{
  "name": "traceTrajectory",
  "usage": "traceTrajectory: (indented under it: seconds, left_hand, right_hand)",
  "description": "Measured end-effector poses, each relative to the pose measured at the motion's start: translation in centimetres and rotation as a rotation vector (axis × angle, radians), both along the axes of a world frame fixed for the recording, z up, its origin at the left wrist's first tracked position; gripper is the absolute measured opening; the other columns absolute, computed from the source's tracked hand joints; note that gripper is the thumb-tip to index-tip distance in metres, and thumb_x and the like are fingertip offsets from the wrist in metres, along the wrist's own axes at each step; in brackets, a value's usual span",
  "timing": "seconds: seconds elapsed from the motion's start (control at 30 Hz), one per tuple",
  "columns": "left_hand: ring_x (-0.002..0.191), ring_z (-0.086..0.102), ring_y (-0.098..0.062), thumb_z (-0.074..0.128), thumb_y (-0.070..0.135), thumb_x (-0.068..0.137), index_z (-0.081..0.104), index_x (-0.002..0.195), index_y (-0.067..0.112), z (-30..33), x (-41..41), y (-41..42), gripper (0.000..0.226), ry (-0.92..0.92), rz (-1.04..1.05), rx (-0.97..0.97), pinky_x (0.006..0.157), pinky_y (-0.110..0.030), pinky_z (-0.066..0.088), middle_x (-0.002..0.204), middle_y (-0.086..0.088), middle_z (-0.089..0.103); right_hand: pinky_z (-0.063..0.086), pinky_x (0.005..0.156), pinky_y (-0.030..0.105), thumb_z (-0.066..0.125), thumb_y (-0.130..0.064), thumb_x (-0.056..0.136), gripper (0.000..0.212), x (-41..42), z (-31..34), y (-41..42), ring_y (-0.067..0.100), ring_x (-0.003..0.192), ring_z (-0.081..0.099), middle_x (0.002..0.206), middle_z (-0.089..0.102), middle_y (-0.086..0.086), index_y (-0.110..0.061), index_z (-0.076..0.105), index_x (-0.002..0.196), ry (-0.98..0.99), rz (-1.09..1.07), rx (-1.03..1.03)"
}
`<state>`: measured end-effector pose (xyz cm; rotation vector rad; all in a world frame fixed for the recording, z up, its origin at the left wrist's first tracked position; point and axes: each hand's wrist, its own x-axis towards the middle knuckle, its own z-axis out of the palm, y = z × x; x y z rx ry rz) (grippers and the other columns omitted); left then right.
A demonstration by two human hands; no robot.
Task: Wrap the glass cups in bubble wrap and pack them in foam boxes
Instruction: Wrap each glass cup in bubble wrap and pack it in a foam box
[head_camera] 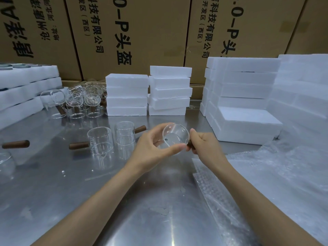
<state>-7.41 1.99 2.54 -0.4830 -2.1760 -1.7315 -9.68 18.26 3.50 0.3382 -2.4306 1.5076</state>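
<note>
Far left of the grip, stacked white foam trays (26, 86) hold dark-rimmed round items in their top layer; what they are is too small to tell. At the left edge a wooden handle (16, 144) lies on the steel table (124, 210), with a glass cup (6, 162) just below it.

Behind and left of the grip stands a cluster of glass cups (79, 100) with wooden handles, some stacked on one another. Nearer, just left of the left hand, two cups stand rim-down: a spouted glass cup (100, 141) with its handle pointing left, and a second glass cup (124, 134) whose handle points right, toward the grip.

The left hand (152, 150) curls its fingers and thumb around the bowl of the held glass cup (175, 139), which is raised above the table and tilted on its side with its open mouth toward the camera. The right hand (205, 144) pinches that cup's dark wooden handle (190, 144).

Behind the grip stand two stacks of closed foam boxes (126, 95), each several high. Right of the grip rise taller piles of foam boxes (245, 103), all closed. Below the right forearm a bubble wrap sheet (266, 174) spreads over the table to the right edge.

Cardboard cartons (142, 32) wall the back, printed "科技有限公司", "开发区(西区)" and "0-P头盔".
</note>
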Motion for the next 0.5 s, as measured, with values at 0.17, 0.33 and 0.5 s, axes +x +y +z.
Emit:
traceTrajectory:
  seconds: [0.17,0.33,0.5]
  left_hand:
    - [0.099,0.061,0.003,0.088,0.046,0.056,0.058,0.099,0.022,-0.5,-0.1,0.8,0.058,-0.013,0.157,-0.028,0.081,-0.015,0.047,0.104,0.012,0.066]
    - [0.1,0.059,0.001,0.081,0.041,0.07,0.056,0.091,0.016,-0.8,-0.3,1.3,0.041,-0.068,0.24,-0.006,0.082,-0.018,0.047,0.098,0.006,0.064]
    - [0.097,0.059,0.011,0.074,0.064,0.061,0.058,0.106,0.024,-0.1,0.1,0.9,0.062,-0.085,0.051,0.061,0.079,-0.01,0.046,0.107,0.012,0.064]
  right_hand:
    - [0.03,0.043,0.015,0.037,-0.031,0.098,0.062,0.0,-0.3,-0.4,0.001,0.039,0.045,0.034,0.047,-0.013,-0.022,0.052,0.038,0.09,-0.053,0.184]
    - [0.031,0.048,0.022,0.036,-0.033,0.099,0.059,0.2,-0.7,-0.8,0.001,0.041,0.047,0.037,0.048,-0.017,-0.021,0.053,0.044,0.149,-0.046,0.317]
    - [0.03,0.043,0.013,0.038,-0.029,0.096,0.062,0.1,0.0,-0.8,0.003,0.037,0.043,0.037,0.05,-0.012,-0.02,0.054,0.036,0.019,-0.04,0.104]
